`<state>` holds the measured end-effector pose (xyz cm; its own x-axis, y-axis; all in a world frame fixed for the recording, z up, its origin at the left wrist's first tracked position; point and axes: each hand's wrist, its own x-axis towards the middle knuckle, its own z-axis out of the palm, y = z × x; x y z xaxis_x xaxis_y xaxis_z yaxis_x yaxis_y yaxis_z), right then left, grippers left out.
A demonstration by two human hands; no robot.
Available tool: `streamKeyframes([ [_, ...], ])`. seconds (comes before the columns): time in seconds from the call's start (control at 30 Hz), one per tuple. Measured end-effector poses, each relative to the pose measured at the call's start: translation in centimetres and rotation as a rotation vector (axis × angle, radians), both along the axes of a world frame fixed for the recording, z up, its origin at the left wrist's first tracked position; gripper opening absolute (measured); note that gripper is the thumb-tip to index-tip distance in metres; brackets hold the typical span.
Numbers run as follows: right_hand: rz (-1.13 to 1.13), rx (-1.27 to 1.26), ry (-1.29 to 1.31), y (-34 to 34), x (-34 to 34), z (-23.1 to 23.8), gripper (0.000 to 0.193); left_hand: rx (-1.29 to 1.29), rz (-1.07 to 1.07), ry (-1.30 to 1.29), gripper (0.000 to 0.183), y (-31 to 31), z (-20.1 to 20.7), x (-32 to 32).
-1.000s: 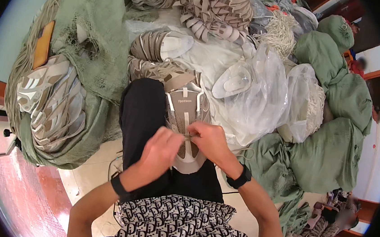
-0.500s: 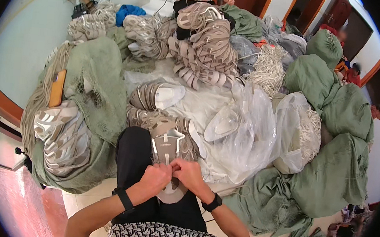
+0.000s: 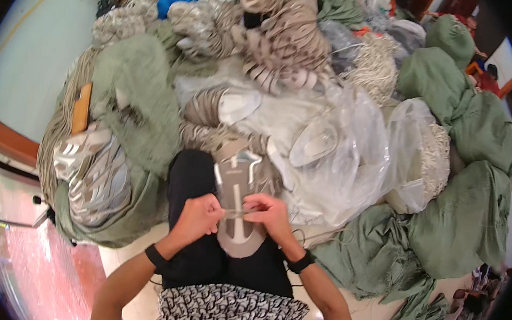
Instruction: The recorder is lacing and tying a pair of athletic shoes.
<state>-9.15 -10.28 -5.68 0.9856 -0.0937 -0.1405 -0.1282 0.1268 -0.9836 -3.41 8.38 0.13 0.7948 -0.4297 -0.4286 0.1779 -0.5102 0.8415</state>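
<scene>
A taupe shoe upper (image 3: 234, 180) with a pale centre strip lies flat over my lap, its rounded toe toward me. My left hand (image 3: 200, 218) is closed in a pinch at the upper's left edge. On the other side my right hand (image 3: 270, 213) pinches too, above the upper. A thin pale lace (image 3: 237, 211) runs taut across the upper between both hands. Behind the upper's far end sits a stack of similar uppers (image 3: 200, 135), partly hidden by it.
At left, a green sack (image 3: 138, 82) borders more uppers (image 3: 94, 170) and hanging cords (image 3: 58, 124). Clear plastic bags (image 3: 353, 162) lie to the right, near a bundle of white laces (image 3: 375, 64). Green sacks (image 3: 455, 220) line the right side. Bundled uppers (image 3: 294, 35) pile up at the back.
My hands have drawn apart from close together on the upper, and the lace now stretches between them. The view has tipped downward, hiding most of the person at the back.
</scene>
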Motion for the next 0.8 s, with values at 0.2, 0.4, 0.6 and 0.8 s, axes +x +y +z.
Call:
streamKeyframes([
  [0.2, 0.084, -1.095, -0.828, 4.1, 0.3, 3.0, 0.018, -0.205, 0.079, 0.281, 0.013, 3.8, 2.7, -0.9],
  [0.4, 0.064, -0.935, -0.841, 5.5, 1.7, 5.5, 0.011, -0.379, 0.148, 0.176, 0.010, 4.9, 2.0, -2.0],
  [0.6, -0.054, -0.434, -1.031, 11.5, -0.3, 10.1, 0.014, -0.538, 0.044, -0.077, 0.021, 6.7, 2.4, -6.8],
  [0.8, -0.029, -0.832, -0.275, 0.0, -2.3, 5.1, 0.035, -0.393, 0.490, -0.843, 0.013, 19.1, 5.9, 2.1],
])
